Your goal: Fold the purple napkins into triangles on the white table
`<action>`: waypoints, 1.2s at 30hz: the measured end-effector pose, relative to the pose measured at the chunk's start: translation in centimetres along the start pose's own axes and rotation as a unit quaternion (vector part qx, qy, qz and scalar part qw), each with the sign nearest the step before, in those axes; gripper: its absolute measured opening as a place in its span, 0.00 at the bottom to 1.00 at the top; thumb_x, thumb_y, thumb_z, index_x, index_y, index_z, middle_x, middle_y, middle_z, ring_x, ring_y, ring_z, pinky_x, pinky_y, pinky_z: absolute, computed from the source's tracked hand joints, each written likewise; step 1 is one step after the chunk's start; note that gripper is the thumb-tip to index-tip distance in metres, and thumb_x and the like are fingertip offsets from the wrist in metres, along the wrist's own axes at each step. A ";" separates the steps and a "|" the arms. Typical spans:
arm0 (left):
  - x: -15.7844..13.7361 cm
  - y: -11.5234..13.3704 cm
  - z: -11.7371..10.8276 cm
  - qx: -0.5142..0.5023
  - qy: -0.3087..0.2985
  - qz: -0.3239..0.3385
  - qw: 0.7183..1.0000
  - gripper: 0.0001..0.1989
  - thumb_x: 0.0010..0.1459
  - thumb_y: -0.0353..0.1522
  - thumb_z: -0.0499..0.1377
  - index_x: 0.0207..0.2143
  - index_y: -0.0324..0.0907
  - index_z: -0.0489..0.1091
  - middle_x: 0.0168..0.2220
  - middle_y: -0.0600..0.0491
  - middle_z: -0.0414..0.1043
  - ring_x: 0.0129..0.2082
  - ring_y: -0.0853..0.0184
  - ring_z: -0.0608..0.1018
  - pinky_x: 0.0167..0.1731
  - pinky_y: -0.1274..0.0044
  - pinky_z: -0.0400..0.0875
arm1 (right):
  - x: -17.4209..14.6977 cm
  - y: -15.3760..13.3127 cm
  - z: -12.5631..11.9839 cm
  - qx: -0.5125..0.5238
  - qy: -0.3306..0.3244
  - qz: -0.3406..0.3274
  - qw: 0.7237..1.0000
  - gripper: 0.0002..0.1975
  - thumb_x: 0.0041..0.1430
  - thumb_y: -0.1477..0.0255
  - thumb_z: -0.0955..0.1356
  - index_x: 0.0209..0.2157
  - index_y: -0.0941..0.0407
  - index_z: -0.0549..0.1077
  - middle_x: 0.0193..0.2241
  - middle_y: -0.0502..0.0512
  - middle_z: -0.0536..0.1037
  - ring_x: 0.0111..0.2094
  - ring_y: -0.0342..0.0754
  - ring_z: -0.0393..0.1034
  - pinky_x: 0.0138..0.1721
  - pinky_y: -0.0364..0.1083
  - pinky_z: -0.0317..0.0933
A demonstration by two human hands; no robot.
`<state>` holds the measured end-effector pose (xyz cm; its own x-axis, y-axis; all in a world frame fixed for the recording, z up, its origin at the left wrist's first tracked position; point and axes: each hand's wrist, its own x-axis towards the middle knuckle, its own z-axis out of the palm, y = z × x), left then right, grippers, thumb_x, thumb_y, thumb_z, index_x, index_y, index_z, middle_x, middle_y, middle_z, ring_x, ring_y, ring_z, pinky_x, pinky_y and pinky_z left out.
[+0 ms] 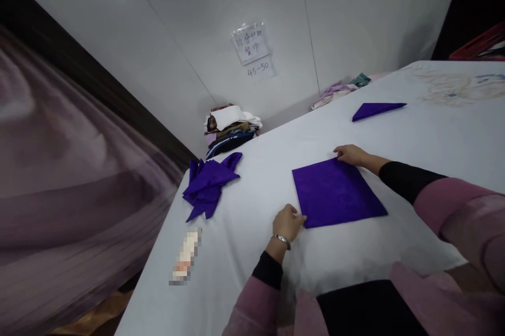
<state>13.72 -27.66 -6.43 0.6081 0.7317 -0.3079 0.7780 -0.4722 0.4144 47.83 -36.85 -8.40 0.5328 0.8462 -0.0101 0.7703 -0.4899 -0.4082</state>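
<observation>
A purple cloth napkin (pixel 337 194) lies flat on the white-covered table in front of me, its outline a four-sided shape with straight edges. My left hand (pixel 289 223), with a bracelet at the wrist, pinches the near left corner between thumb and fingers. At the far edge, my right hand (pixel 351 155) has its fingertips closed on the cloth. Beyond it to the right rests a second purple napkin (pixel 376 110), folded into a narrow triangle. Several crumpled purple napkins (pixel 211 183) form a loose heap on the left.
A pixelated oblong item (pixel 187 254) lies on the white tablecloth (pixel 244 262) at left. Stacked clothes (pixel 231 131) and more fabrics (pixel 335 93) sit along the wall behind the table. A handwritten paper sign (pixel 252 47) hangs there. A pinkish curtain (pixel 79 178) borders the left side.
</observation>
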 end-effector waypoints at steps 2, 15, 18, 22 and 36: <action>1.4 0.9 -0.5 0.029 0.075 0.060 0.995 0.11 0.60 0.39 0.55 0.40 0.44 0.70 0.38 0.50 0.76 0.41 0.63 0.77 0.42 0.74 0.69 | -0.4 -1.9 1.1 -0.008 0.022 -0.023 0.999 0.25 0.55 0.69 0.63 0.55 0.60 0.68 0.51 0.64 0.73 0.54 0.58 0.65 0.54 0.54 0.56; 11.6 6.0 3.0 0.176 0.064 0.204 0.961 0.28 0.64 0.38 0.40 0.64 0.39 0.50 0.67 0.46 0.44 0.67 0.59 0.46 0.63 0.59 0.41 | -2.8 -8.0 7.1 -0.038 -0.002 -0.136 0.990 0.35 0.62 0.51 0.54 0.62 0.59 0.58 0.63 0.66 0.56 0.64 0.59 0.44 0.62 0.60 0.40; 11.4 5.9 2.8 0.175 0.070 0.203 0.961 0.28 0.64 0.39 0.40 0.64 0.39 0.50 0.67 0.47 0.45 0.67 0.59 0.47 0.63 0.59 0.41 | -3.0 -5.6 6.3 -0.049 0.018 -0.107 0.993 0.38 0.60 0.47 0.54 0.62 0.58 0.57 0.63 0.65 0.56 0.64 0.60 0.46 0.62 0.60 0.40; 11.3 6.1 2.7 0.172 0.068 0.196 0.963 0.28 0.64 0.40 0.39 0.64 0.41 0.50 0.67 0.48 0.45 0.67 0.60 0.47 0.63 0.58 0.40 | -3.9 -1.1 4.5 -0.070 0.038 -0.042 0.996 0.36 0.60 0.47 0.52 0.62 0.53 0.58 0.63 0.62 0.57 0.64 0.58 0.47 0.61 0.62 0.41; 11.3 4.7 -0.6 -0.006 0.082 0.157 0.984 0.24 0.66 0.35 0.43 0.64 0.43 0.53 0.67 0.53 0.46 0.66 0.69 0.49 0.62 0.76 0.49 | -10.1 -3.7 3.4 -0.033 0.021 -0.103 0.994 0.37 0.60 0.49 0.54 0.65 0.55 0.51 0.65 0.61 0.50 0.66 0.59 0.38 0.63 0.62 0.33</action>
<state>24.15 -21.30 -7.50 0.7838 0.6207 -0.0202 0.5531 -0.6830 0.4771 38.44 -42.89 -9.86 0.3735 0.9216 0.1057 0.8854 -0.3202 -0.3369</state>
